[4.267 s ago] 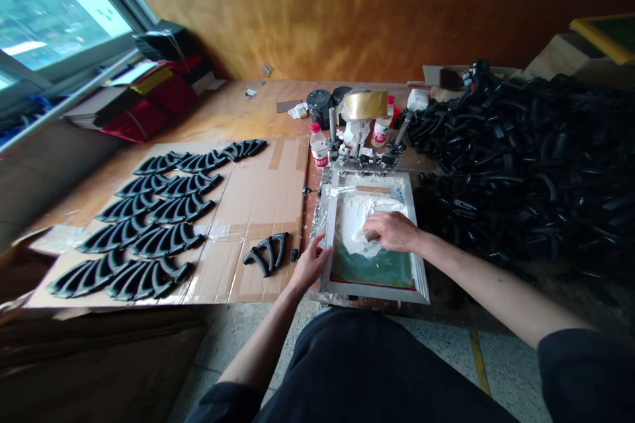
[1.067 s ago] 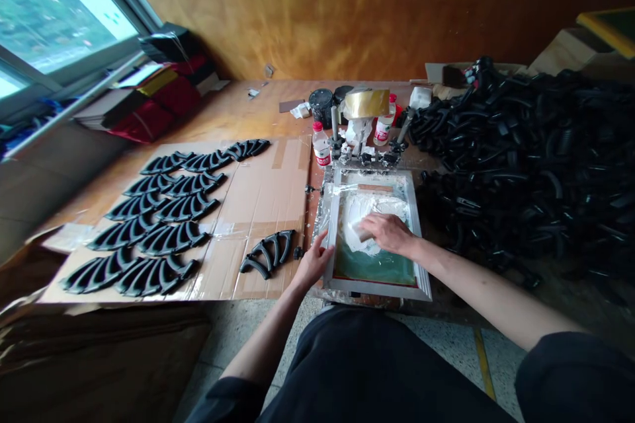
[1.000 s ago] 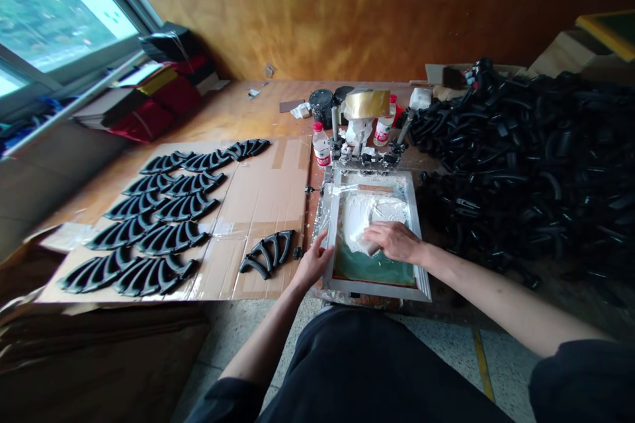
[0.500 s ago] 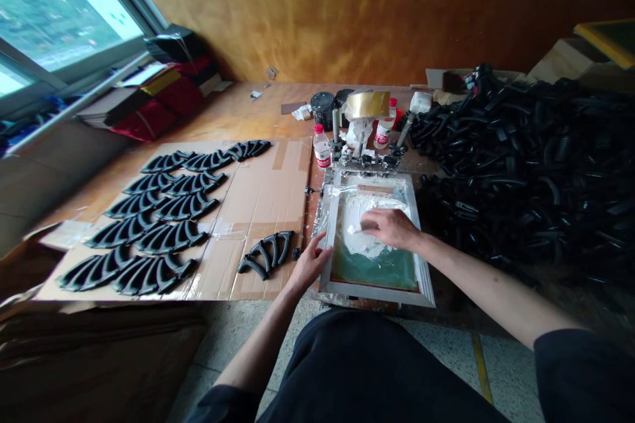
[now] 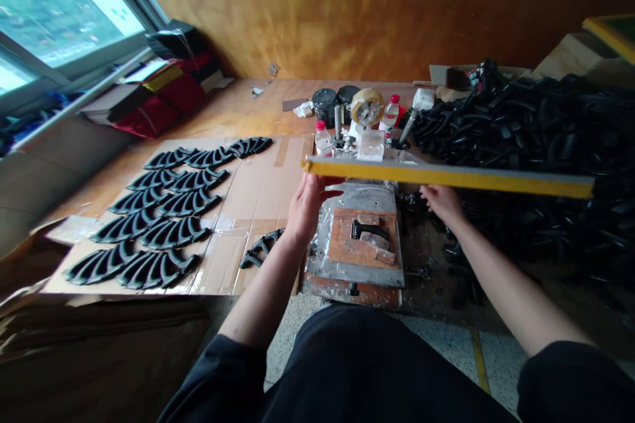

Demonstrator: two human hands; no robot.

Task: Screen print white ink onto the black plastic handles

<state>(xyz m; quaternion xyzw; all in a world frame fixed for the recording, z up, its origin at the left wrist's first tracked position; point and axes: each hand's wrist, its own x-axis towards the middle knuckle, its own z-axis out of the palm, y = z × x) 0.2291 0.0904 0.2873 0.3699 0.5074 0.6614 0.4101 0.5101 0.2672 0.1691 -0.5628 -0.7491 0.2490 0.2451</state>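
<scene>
A screen frame point(image 5: 446, 177) is raised, its yellow edge facing me. My left hand point(image 5: 308, 201) grips it near its left end, thumb and fingers at the lower edge. Below the frame's right part is my right hand point(image 5: 441, 201), fingers partly curled; whether it holds anything is not clear. On a metal plate point(image 5: 364, 196) below lies a brown board point(image 5: 342, 238), and on it a curved black handle piece point(image 5: 372, 231) sits between small blocks. Part of the black pieces point(image 5: 255, 254) nearest my left forearm is hidden.
Rows of black pieces point(image 5: 169, 234) lie on cardboard point(image 5: 248, 192) at the left. A large heap of black pieces point(image 5: 520, 125) fills the right. Bottles, dark tubs point(image 5: 324, 106) and a tape roll point(image 5: 367, 108) stand behind the plate.
The frame has swung up from lying flat, uncovering the plate and black piece. My left hand has risen with it; my right hand has moved right and no longer holds the small tool over the white paste.
</scene>
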